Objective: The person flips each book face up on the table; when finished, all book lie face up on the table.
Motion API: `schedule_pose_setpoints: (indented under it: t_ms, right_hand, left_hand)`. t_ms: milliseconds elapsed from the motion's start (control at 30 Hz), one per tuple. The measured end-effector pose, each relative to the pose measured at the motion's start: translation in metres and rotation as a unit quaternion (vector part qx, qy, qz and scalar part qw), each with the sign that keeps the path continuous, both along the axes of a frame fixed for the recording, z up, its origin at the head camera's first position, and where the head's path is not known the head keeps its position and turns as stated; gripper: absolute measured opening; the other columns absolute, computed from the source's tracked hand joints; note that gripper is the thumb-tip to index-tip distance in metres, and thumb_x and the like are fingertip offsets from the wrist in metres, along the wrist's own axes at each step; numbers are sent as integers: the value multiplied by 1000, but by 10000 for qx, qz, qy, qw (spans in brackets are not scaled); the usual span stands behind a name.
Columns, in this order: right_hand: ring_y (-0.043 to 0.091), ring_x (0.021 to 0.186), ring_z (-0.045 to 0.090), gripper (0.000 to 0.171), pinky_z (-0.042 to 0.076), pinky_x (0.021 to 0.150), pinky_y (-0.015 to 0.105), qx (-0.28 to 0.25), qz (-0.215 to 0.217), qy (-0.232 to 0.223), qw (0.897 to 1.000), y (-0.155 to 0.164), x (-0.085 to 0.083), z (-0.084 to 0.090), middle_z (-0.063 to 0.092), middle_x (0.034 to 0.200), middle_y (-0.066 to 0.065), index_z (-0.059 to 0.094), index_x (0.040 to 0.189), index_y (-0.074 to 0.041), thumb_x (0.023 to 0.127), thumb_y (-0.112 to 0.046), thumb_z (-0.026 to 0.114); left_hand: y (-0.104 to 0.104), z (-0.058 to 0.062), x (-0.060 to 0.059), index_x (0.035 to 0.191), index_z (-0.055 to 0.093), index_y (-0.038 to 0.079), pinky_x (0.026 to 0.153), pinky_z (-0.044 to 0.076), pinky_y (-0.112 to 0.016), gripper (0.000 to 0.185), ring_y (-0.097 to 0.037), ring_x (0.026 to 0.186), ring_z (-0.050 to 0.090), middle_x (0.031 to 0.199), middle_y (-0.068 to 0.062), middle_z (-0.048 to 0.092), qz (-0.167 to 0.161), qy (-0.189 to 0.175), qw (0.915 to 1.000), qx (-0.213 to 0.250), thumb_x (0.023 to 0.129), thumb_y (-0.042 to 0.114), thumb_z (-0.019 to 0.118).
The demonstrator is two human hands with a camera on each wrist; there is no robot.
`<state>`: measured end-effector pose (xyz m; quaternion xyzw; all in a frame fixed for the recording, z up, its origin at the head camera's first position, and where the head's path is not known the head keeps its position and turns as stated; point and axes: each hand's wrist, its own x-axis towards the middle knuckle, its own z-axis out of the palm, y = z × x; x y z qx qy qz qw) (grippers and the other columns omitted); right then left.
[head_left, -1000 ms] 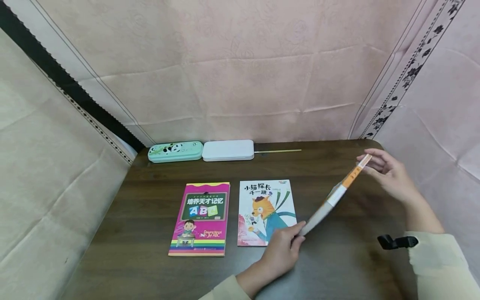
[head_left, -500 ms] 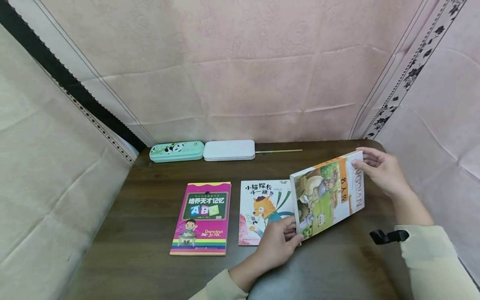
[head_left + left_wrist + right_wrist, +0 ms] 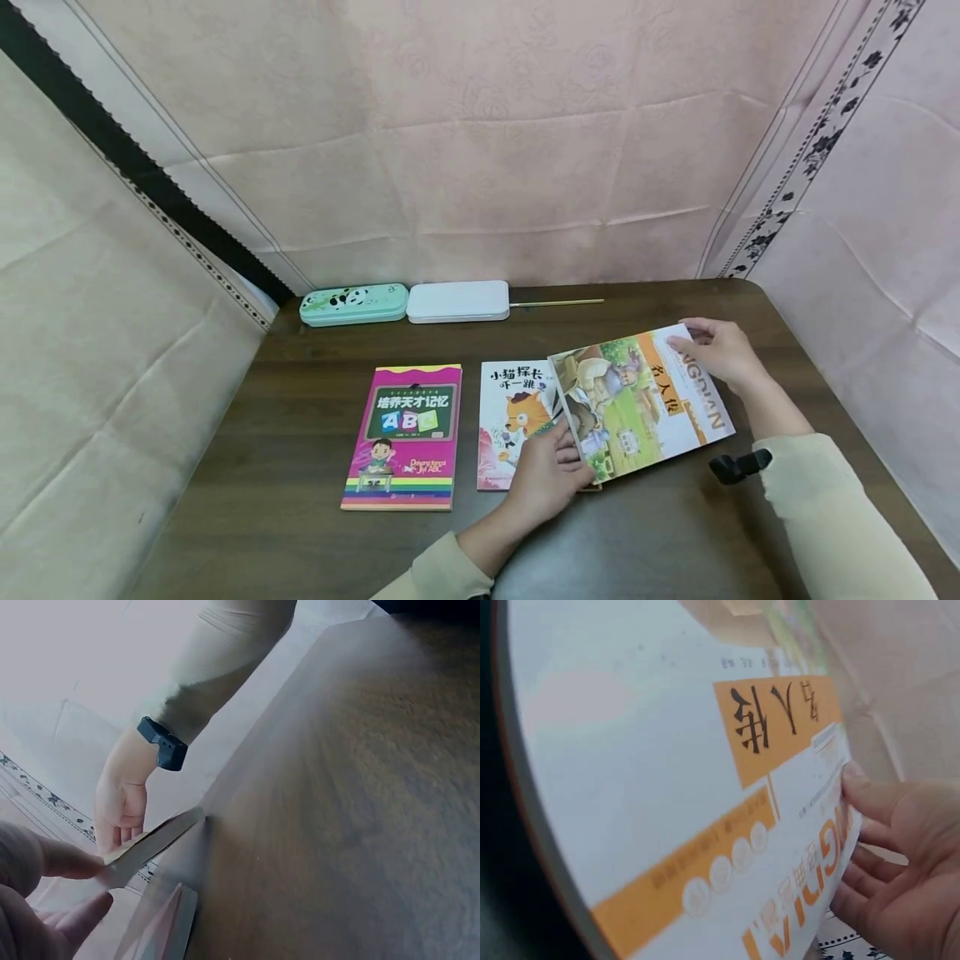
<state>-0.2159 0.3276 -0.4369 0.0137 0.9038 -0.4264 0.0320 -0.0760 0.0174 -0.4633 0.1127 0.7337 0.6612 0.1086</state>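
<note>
Both hands hold a book (image 3: pixel 630 404) with a white, orange and green illustrated cover, raised at a slant above the table. My left hand (image 3: pixel 551 471) pinches its lower left edge between thumb and fingers, which the left wrist view also shows. The right hand (image 3: pixel 723 354) grips the upper right corner, thumb on the cover and fingers behind, as in the right wrist view. Partly hidden under the held book and left hand lies a white cat-picture book (image 3: pixel 517 400). A pink book (image 3: pixel 401 450) with a green panel lies flat to its left.
Along the back edge of the wooden table (image 3: pixel 300 467) sit a mint panda case (image 3: pixel 354 305), a white case (image 3: pixel 457 302) and a thin stick (image 3: pixel 557 303). Cloth hangings (image 3: pixel 465 167) rise behind and at both sides.
The held book first turned from edge-on to show its cover, then tipped flatter and moved left over the cat-picture book. My right hand came left and lower with it.
</note>
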Motion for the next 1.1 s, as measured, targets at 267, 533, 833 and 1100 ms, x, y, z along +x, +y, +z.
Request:
schedule_pose_setpoints:
  t_ms: [267,533,833,1100]
  right_hand:
    - [42,114,54,71,49,94,54,708,319,-248,9967,-9,-7,-18,53,133,34,43,145,13,101,-39,63]
    - [48,121,53,63,45,99,60,976,931,-462,9898,-12,-1,-30,54,135,34,49,141,11,99,-32,68]
    - [26,87,58,59,48,72,36,1287,987,-431,9858,14,23,-31,65,98,14,62,124,9,92,-38,75]
    - [17,73,53,40,44,59,29,1361,1550,-745,9756,40,53,-25,57,83,2,66,106,2,91,-34,76]
  left_hand:
    - [10,-5,-3,154,19,-15,106,45,-42,92,-38,136,47,152,-33,37,492,-549,9972,-100,87,8,79]
    - [13,3,-6,156,25,-8,122,13,-54,86,-37,152,11,166,-22,11,1044,-610,9919,-393,93,27,72]
    - [-3,-10,-46,148,45,-3,115,34,-52,66,-35,145,34,158,-20,36,941,241,9879,-1210,95,26,69]
    - [-9,-9,-69,148,49,5,110,40,-51,61,-34,137,47,149,-15,51,597,193,9832,-1714,97,32,68]
